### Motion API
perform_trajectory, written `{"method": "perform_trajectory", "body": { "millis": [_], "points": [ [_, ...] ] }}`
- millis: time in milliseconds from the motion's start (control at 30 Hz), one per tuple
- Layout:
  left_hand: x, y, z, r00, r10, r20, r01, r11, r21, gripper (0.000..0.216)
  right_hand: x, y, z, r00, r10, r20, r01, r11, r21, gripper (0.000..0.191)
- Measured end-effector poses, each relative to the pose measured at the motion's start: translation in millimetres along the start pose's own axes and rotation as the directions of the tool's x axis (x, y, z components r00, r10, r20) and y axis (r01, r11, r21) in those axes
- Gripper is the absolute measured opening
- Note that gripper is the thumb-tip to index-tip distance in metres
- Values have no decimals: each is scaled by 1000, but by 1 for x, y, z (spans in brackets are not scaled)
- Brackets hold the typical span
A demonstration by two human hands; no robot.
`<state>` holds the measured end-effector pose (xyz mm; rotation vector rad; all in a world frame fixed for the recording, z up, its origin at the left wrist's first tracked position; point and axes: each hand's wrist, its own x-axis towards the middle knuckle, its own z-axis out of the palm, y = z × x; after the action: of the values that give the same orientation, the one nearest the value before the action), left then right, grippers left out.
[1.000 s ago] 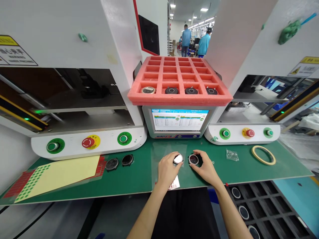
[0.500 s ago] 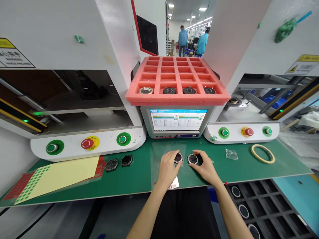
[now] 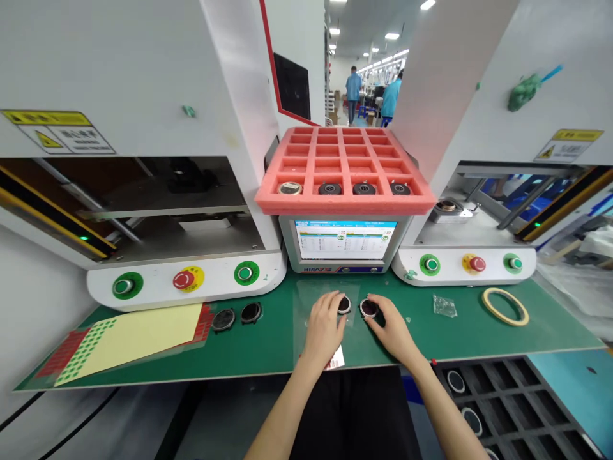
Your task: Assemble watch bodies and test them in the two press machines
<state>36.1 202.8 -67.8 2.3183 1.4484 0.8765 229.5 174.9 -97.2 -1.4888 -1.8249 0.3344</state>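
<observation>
Left hand (image 3: 324, 327) grip narrow around a round, silver-rimmed dark watch case (image 3: 343, 306), right hand (image 3: 391, 329) grip likewise around a matching round case (image 3: 368, 308) just to its right, both apparently flat on the green surface (image 3: 272, 338).

Watch pc (image 3: 343, 305) at L grip (image 3: 322, 327) & watch unit (image 3: 368, 308) at R grip (image 3: 393, 329): glossy, glass-like faces, metallic-looking rims. Worktop (image 3: 268, 350) under grips: smooth, semi-matt. Tray (image 3: 345, 206) beyond grips: matt, foam-like. Plastic bag (image 3: 445, 306) R of R grip: clear, crinkly, shiny. Sheet (image 3: 148, 333) L of L grip: matt, paper-like.
</observation>
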Motion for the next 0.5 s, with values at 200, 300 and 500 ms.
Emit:
{"method": "perform_trajectory", "body": {
  "millis": [200,300,500],
  "points": [
    [39,-22,-100,989,-148,-11,148,976,160,24,6,-10,-54,978,-205,31,207,971,-123,29],
    [77,-68,-148,931,-321,-176,360,885,294,27,15,-4,-85,962,-274,18,274,951,-146,24],
    [128,-147,-194,912,-270,-309,392,792,467,48,48,36,-143,904,-409,-125,344,869,-356,10]
  ]
}}
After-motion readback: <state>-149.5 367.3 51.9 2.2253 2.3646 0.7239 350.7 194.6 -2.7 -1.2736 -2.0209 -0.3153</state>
